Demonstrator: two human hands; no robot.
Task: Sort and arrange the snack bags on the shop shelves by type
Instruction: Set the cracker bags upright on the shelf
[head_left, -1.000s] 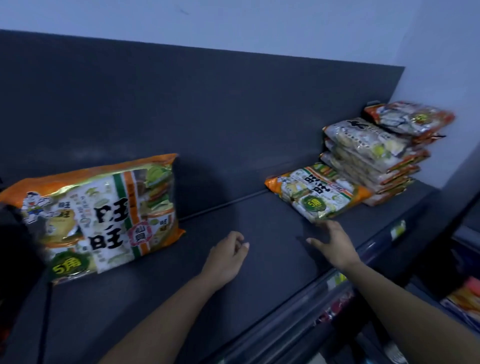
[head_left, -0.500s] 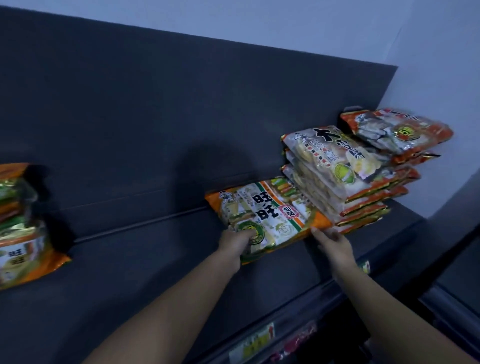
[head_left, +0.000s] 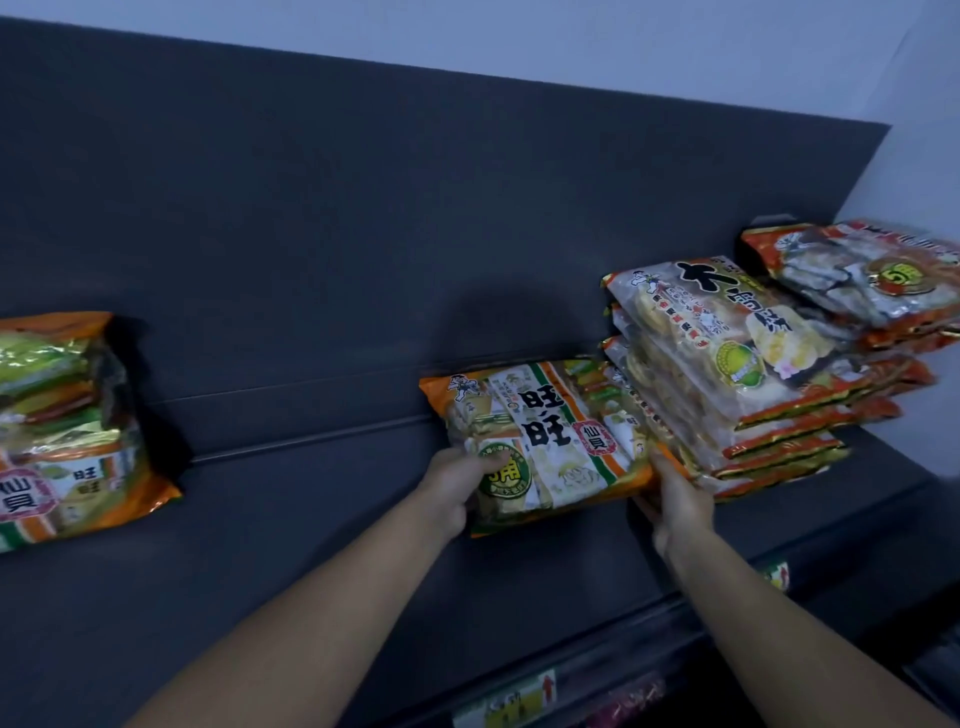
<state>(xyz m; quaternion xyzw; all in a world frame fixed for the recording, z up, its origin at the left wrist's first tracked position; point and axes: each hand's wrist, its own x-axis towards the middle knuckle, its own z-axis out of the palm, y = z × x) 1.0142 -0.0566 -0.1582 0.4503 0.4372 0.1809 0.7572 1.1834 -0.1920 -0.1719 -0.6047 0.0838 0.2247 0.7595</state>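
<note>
An orange snack bag (head_left: 540, 436) with green and white print lies on the dark shelf (head_left: 311, 519), tilted up at its near edge. My left hand (head_left: 457, 483) grips its near left corner and my right hand (head_left: 675, 499) holds its near right corner. Right beside it rises a stack of paler rice-cracker bags (head_left: 727, 374), touching the held bag. Behind that stack, a second pile of red-edged bags (head_left: 857, 280) leans against the corner. Another pile of orange bags (head_left: 62, 431) of the same print sits at the far left.
The shelf's dark back panel (head_left: 363, 208) runs behind everything, with a pale wall (head_left: 909, 130) closing off the right end. Price tags (head_left: 519, 699) line the shelf's front rail. Bare shelf lies between the left pile and the held bag.
Both hands reached from the open shelf to the orange bag beside the stack and closed on its near corners. The view swung right, then back a little left.
</note>
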